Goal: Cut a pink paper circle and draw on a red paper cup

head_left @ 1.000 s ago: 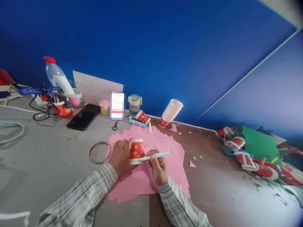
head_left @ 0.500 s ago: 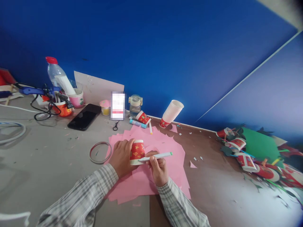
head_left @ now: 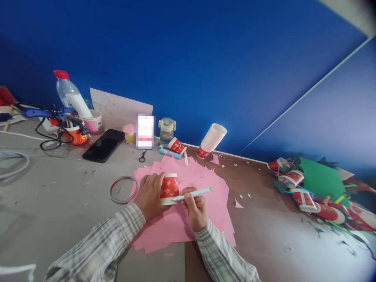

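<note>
My left hand (head_left: 151,196) is closed round the left side of a red paper cup (head_left: 170,187) with gold stars, which stands upside down on pink paper (head_left: 205,188). Between the thumb and fingers of my right hand (head_left: 195,207) is a white marker (head_left: 196,193) with a green end. The marker's tip meets the white rim at the bottom of the cup. Some of the left fingers are hidden behind the cup. A roll of tape (head_left: 123,190) lies left of my left hand.
Behind the paper are a glue stick (head_left: 170,153), a tipped red cup (head_left: 177,145), stacked paper cups (head_left: 212,141) and a glass jar (head_left: 167,130). A phone (head_left: 103,145) and scissors (head_left: 142,156) lie at the left. Decorated cups and green paper (head_left: 321,182) crowd the right.
The view has shifted very slightly. Both hands keep their hold, and the marker tip stays at the cup's rim.
</note>
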A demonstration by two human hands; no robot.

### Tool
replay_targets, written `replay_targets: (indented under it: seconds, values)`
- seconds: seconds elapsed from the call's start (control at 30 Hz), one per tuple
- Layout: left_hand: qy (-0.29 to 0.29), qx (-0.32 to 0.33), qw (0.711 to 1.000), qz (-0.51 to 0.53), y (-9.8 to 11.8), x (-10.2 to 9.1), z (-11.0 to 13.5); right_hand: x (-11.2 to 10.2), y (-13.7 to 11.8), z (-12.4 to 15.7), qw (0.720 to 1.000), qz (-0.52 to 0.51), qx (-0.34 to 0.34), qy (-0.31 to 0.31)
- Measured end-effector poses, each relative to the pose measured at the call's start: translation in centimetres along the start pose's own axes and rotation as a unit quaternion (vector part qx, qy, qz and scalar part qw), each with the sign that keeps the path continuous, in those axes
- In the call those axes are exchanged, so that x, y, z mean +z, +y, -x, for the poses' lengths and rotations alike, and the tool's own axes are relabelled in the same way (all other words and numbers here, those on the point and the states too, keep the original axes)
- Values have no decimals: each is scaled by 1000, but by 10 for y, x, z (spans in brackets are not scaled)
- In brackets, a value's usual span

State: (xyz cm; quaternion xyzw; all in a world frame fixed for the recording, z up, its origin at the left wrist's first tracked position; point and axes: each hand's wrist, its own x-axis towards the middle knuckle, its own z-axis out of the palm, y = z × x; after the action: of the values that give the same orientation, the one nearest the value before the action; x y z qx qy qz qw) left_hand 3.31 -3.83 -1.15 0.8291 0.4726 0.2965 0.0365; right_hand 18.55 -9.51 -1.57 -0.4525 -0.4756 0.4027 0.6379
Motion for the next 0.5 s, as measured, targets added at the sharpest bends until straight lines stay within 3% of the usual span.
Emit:
replay_targets:
  seconds: [0.13,0.5]
  values:
    - [5,9,1000,-4,-1,1,1,-2,4,0,998,-50,28,24]
    - [1,2,1000,30,-2,2,1,-2,3,0,995,-87,41,9]
